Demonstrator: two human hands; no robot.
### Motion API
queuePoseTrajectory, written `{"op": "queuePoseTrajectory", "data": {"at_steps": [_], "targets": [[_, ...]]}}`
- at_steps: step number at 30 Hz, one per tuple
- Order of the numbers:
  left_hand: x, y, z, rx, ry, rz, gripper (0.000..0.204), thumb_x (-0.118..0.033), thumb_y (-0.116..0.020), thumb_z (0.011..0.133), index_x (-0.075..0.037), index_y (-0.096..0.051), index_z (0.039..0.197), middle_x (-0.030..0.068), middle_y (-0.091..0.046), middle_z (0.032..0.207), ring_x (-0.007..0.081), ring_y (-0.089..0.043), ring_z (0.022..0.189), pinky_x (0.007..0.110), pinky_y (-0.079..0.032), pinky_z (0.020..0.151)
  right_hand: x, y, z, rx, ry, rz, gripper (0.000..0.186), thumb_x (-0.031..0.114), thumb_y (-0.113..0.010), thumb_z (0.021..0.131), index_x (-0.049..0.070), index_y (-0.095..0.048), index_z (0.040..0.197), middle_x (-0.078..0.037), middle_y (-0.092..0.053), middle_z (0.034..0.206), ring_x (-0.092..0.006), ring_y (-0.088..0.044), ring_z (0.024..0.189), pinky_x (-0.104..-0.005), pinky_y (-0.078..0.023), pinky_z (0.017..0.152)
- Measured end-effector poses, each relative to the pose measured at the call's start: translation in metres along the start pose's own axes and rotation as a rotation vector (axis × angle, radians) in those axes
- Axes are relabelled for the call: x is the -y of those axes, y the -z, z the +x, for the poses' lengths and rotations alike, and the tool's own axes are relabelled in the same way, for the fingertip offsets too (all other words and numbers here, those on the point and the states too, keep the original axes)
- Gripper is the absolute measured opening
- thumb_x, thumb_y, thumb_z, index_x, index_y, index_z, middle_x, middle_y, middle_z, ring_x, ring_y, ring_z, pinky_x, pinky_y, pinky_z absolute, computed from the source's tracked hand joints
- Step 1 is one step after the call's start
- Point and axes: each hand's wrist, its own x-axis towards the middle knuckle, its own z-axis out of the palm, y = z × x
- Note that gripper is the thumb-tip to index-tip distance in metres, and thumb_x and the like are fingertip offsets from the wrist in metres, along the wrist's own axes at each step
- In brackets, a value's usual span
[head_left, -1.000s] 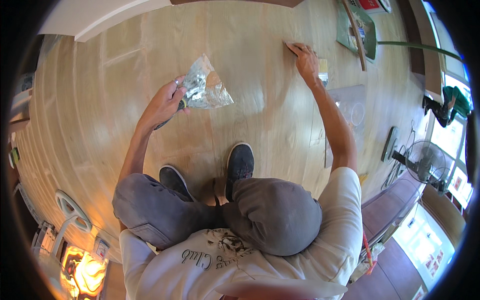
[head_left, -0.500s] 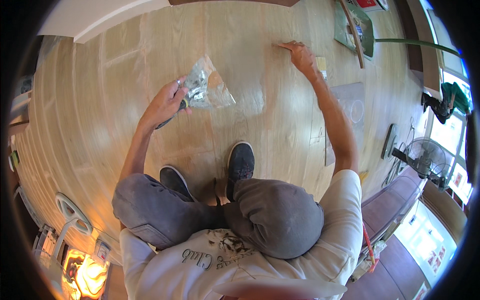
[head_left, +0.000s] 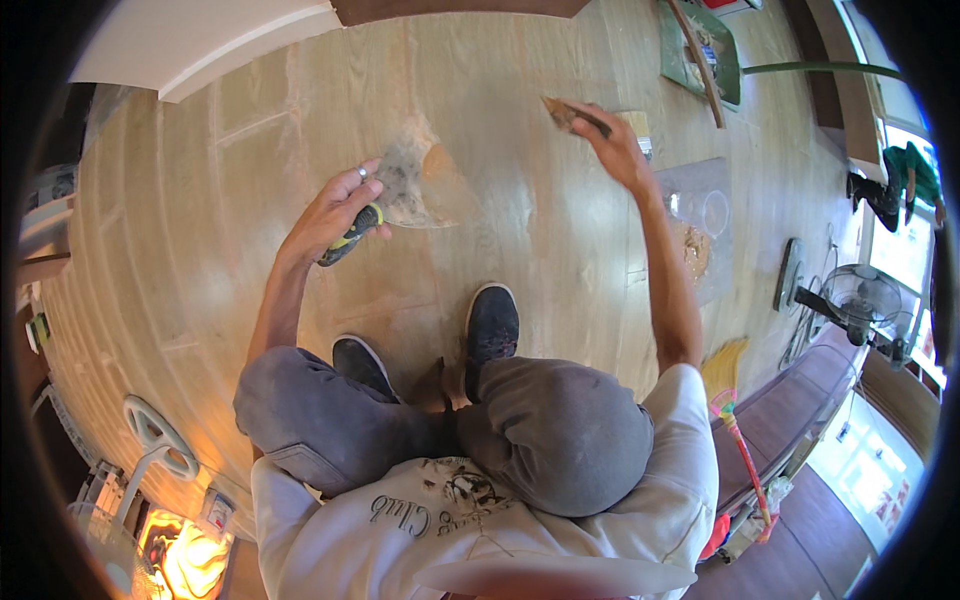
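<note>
In my left hand (head_left: 328, 208) is a wide triangular putty knife (head_left: 402, 182) with a black and yellow handle, its blade held over the wood-look floor (head_left: 490, 230). A tan patch of filler (head_left: 440, 172) lies on that blade. My right hand (head_left: 617, 152), farther out and to the right, grips a smaller scraper (head_left: 582, 117) with a dark handle; motion blurs it, and its tip points left with tan material on it. Just beyond the right wrist lies a flat brush (head_left: 637, 130). Partly behind my right forearm, a grey board (head_left: 712, 180) carries a heap of tan filler (head_left: 696, 250).
A green dustpan (head_left: 728, 75) with debris stands at the far right, a wooden strip (head_left: 698, 65) across it. A broom (head_left: 727, 368) leans by the purple bench (head_left: 790, 385). At right is a fan (head_left: 862, 300); a white wall edge (head_left: 235, 55) rises far left.
My right hand has turned and come slightly nearer, showing more of the scraper. The left putty knife has tilted, its blade less shiny. More of the board and broom shows.
</note>
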Motion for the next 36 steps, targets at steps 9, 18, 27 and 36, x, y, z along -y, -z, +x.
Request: {"op": "queuePoseTrajectory", "data": {"at_steps": [9,18,27,36], "targets": [[-0.006,-0.01,-0.008,0.102,-0.065,0.001,0.056,-0.023,-0.049,0.11,0.007,-0.035,0.155,0.0071,-0.068,0.101,0.0139,-0.069,0.074,0.026,-0.054,0.071,0.14,-0.127,-0.107,-0.315,0.443,-0.035,0.049,-0.004,-0.063,0.086,0.016,-0.069,0.13,-0.011,-0.066,0.13,-0.0343,-0.061,0.124,-0.0439,-0.051,0.102],[0.003,-0.001,-0.005,0.072,-0.151,0.009,0.051,-0.023,-0.049,0.11,0.004,-0.041,0.152,0.0071,-0.068,0.105,0.0131,-0.066,0.079,0.027,-0.056,0.074,0.089,-0.137,-0.121,-0.379,0.367,-0.29,0.057,-0.004,-0.063,0.08,0.021,-0.069,0.131,-0.007,-0.063,0.131,-0.0298,-0.06,0.121,-0.0442,-0.052,0.095],[-0.032,0.034,0.008,-0.077,-0.131,0.049,0.056,-0.026,-0.059,0.105,0.001,-0.043,0.152,0.0041,-0.066,0.099,0.0116,-0.066,0.077,0.026,-0.057,0.067,0.054,-0.147,-0.113,-0.334,0.003,0.005,0.039,0.012,-0.057,0.101,0.018,-0.062,0.139,-0.009,-0.065,0.129,-0.0326,-0.062,0.118,-0.044,-0.051,0.098],[-0.117,-0.007,-0.009,0.095,-0.023,-0.012,0.055,-0.017,-0.057,0.104,0.001,-0.038,0.152,0.0084,-0.065,0.116,0.014,-0.061,0.087,0.028,-0.051,0.065,0.086,-0.145,-0.137,-0.368,-0.247,0.426,0.037,0.025,-0.049,0.107,0.013,-0.061,0.14,-0.017,-0.067,0.125,-0.0384,-0.062,0.115,-0.0461,-0.049,0.098]]}}
